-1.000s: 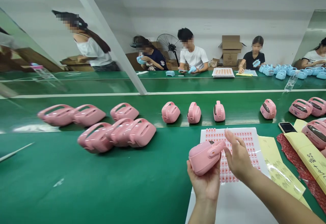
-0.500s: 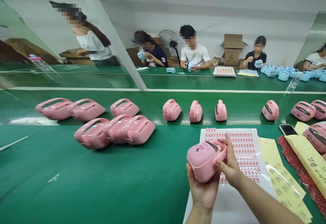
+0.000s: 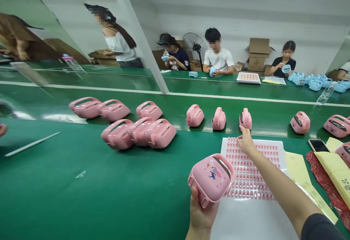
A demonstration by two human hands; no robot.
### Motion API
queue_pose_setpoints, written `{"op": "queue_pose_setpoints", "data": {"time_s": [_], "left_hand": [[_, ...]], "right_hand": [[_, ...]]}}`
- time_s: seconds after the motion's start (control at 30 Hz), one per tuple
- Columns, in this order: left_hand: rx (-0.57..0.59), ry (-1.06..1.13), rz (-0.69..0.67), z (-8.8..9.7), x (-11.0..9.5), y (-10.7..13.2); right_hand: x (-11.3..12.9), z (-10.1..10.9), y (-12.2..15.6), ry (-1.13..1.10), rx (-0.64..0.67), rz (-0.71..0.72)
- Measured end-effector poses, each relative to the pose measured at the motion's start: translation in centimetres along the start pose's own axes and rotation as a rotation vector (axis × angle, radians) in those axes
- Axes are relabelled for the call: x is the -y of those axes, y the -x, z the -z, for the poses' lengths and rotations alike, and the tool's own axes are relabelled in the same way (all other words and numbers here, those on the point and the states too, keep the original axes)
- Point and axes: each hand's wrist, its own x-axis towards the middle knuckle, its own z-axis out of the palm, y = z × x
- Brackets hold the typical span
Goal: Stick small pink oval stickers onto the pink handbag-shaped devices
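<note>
The pink handled case [image 3: 210,180] is held above the green surface [image 3: 82,203], tilted so its printed face shows. Farther back stand other pink cases [image 3: 163,133], some clustered at left, others spaced in a row. A white sheet [image 3: 240,220] lies beneath the hands, yellow sheets [image 3: 295,165] beside it. The left hand [image 3: 202,212] grips the case from below; the right hand [image 3: 247,144], apart from it, is over the sheet's far edge, its fingertips pinching nothing I can make out. Small pink stickers [image 3: 248,178] fill rows there.
</note>
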Motion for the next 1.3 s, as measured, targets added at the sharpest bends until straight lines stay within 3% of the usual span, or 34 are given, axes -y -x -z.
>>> {"op": "queue_pose_setpoints", "data": {"time_s": [0.13,0.2,0.27,0.37,0.43,0.5,0.57,0.67,0.97,1.07,1.13,1.3], "left_hand": [[-0.107,-0.147,-0.049,-1.9,0.1,-0.2],[-0.198,-0.269,-0.056,-2.3,0.1,-0.6],[-0.216,-0.463,-0.11,-2.3,0.1,-0.8],[-0.067,-0.837,-0.244,-2.1,0.2,-0.8],[0.097,-1.063,-0.32,-2.2,0.3,-0.7],[0.289,-1.218,-0.377,-2.3,0.4,-0.7],[0.459,-1.292,-0.414,-2.6,0.5,-0.7],[0.595,-1.332,-0.456,-3.1,0.7,-0.9],[0.741,-1.468,-0.59,-3.4,1.5,-1.0],[0.767,-1.498,-0.618,-3.2,1.7,-0.9],[0.787,-1.497,-0.636,-3.4,1.8,-0.8],[0.809,-1.516,-0.671,-3.9,2.0,-0.4]], "right_hand": [[0.2,-0.4,0.0,-0.095,-0.019,-0.071],[1.4,-0.1,0.5,-0.164,0.003,-0.093],[3.5,0.6,1.4,-0.236,0.054,-0.099],[7.7,2.0,3.9,-0.415,0.267,-0.101],[10.2,3.0,5.9,-0.502,0.434,-0.112],[11.9,3.8,7.7,-0.516,0.523,-0.131],[12.6,4.5,8.9,-0.506,0.533,-0.146],[12.6,5.2,9.7,-0.499,0.508,-0.145],[11.6,5.9,11.7,-0.471,0.405,-0.095],[11.2,6.1,12.2,-0.365,0.397,-0.011],[10.9,6.3,12.6,-0.227,0.359,0.119],[10.8,6.5,14.0,0.211,0.205,0.726]]}}
